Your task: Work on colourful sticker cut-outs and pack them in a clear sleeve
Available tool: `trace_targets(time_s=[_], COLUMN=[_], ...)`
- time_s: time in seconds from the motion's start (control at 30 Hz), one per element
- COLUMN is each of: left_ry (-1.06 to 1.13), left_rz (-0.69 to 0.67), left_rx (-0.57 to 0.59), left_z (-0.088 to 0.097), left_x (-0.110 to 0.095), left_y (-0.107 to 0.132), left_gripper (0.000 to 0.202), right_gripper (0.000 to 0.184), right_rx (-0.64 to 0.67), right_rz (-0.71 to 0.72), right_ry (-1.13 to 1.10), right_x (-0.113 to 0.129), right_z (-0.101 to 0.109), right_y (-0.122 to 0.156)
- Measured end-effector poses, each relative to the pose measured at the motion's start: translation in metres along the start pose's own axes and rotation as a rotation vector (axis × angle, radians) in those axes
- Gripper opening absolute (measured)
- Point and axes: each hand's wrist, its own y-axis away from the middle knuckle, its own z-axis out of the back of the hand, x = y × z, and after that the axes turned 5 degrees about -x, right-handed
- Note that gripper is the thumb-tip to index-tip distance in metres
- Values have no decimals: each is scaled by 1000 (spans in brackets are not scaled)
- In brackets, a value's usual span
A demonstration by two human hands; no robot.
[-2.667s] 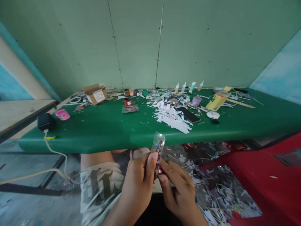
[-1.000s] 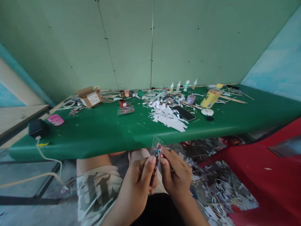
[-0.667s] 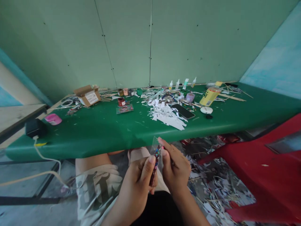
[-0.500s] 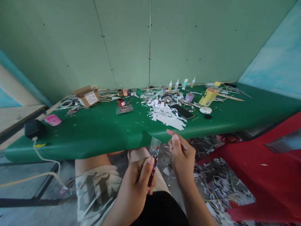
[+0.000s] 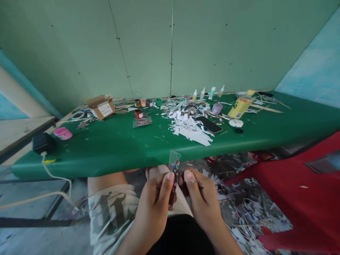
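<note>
My left hand (image 5: pixel 157 196) grips a narrow dark red strip (image 5: pixel 174 187) with shiny coloured flecks, the thumb pressed on its front. A clear plastic piece (image 5: pixel 174 158) sticks up from its top end. Close beside it on the right is my right hand (image 5: pixel 198 191), its fingers curled and thumb pressed down. A thin, stick-like tool (image 5: pixel 195 181) pokes out of this hand; its exact kind is too small to tell. Both hands are above my lap, in front of the table edge.
White paper scraps (image 5: pixel 190 127) and a phone (image 5: pixel 209 124) lie on the green table (image 5: pixel 111 148). Behind stand a yellow-labelled bottle (image 5: pixel 240 107), small glue bottles (image 5: pixel 202 94) and a dark red jar (image 5: pixel 138 113). A cardboard box (image 5: pixel 102 108) sits left; a red chair (image 5: pixel 300 184) stands right.
My right hand has come left and down, close to the strip, and its forefinger has curled in. My left hand still grips the strip. The view has shifted slightly.
</note>
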Motion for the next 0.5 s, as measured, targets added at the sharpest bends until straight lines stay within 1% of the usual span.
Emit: trace_targets(time_s=[0.13,0.27,0.37,0.43,0.5], left_ry=[8,60,76,66,31], left_rz=[-36,-24,-32,-30,-13], left_rx=[-6,5,2,2,17], left_z=[-2,-1,0,1,1], left_x=[0,1,1,0,1], left_y=[1,2,1,1,1], left_gripper=[51,50,52,53,52], right_gripper=[39,41,44,43,37], right_rx=[32,63,93,40,-56], right_rz=[1,-34,-46,-44,-43], right_ry=[-43,-91,-83,-75,-105], right_x=[2,-1,-3,-2,-1], right_z=[-3,-7,-11,-11,-8], right_y=[-1,5,9,8,4])
